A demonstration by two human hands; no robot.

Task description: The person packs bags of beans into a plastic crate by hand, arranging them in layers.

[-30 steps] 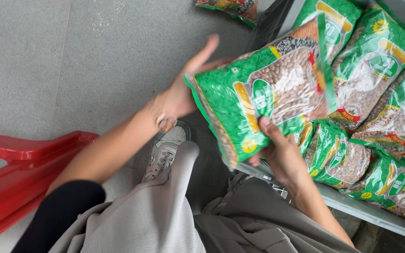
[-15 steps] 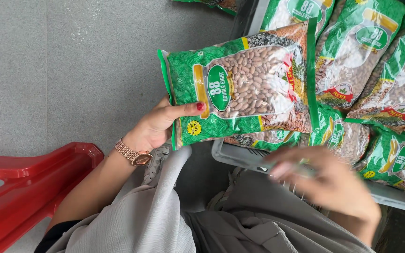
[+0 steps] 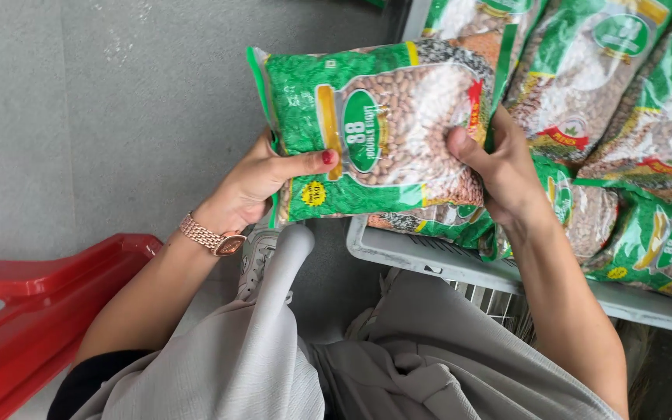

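I hold a green plastic bag of pale beans (image 3: 386, 128) flat in front of me, its clear window facing up. My left hand (image 3: 254, 183) grips the bag's left edge, thumb on top; a rose-gold watch (image 3: 211, 237) sits on that wrist. My right hand (image 3: 503, 167) grips the bag's right edge, thumb pressed on the window. Under and behind the bag lie several more green bags of beans (image 3: 624, 93) on a grey shelf tray (image 3: 406, 253).
A red plastic stool or crate (image 3: 33, 311) stands at the lower left on the grey floor (image 3: 79, 117). My knees in light grey trousers (image 3: 274, 358) and a white shoe (image 3: 258, 260) fill the bottom centre.
The bag has turned flat with its window up. My right hand, off the bag and blurred half a second ago, has come back up and taken the bag's right edge.
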